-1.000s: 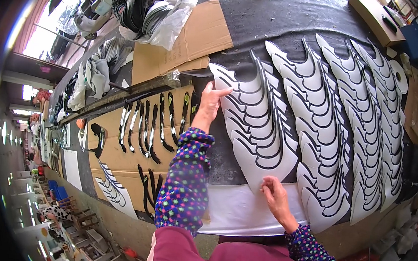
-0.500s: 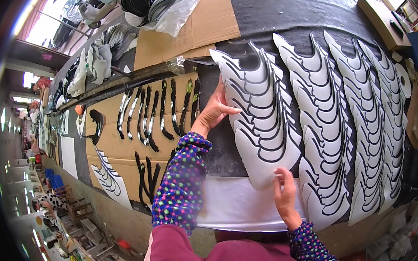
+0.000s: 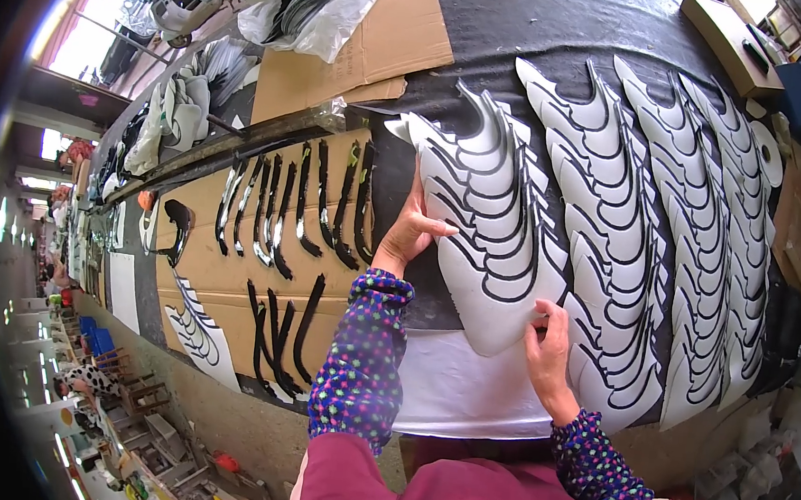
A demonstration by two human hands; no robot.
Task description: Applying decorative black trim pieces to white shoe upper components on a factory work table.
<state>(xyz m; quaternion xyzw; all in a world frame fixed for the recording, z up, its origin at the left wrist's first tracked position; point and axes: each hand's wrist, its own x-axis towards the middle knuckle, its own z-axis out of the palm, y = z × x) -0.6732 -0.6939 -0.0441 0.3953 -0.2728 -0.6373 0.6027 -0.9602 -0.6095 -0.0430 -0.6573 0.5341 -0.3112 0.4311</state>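
A fanned row of overlapping white shoe-upper pieces with black edges (image 3: 490, 201) lies in front of me, its near end over a white sheet (image 3: 440, 392). My left hand (image 3: 412, 232) grips the row's left edge, thumb on top and the other fingers hidden beneath. At the near right edge of the same row, my right hand (image 3: 548, 344) has its fingers curled, thumb and forefinger closed at the lowest piece's rim. How much they pinch is hard to see. Right of it lies a similar fanned row (image 3: 601, 239).
More fanned rows (image 3: 692, 237) lie further right. Black curved strips (image 3: 290, 202) rest on cardboard (image 3: 198, 280) at left, near a small white fan of pieces (image 3: 202, 337). Plastic-wrapped pieces (image 3: 312, 9) lie at the far left. A cardboard box (image 3: 733, 46) stands far right.
The held row's far end has drawn nearer and looks bunched and lifted at its far left tip. My right hand has closed in on the near edge. The view has shifted slightly.
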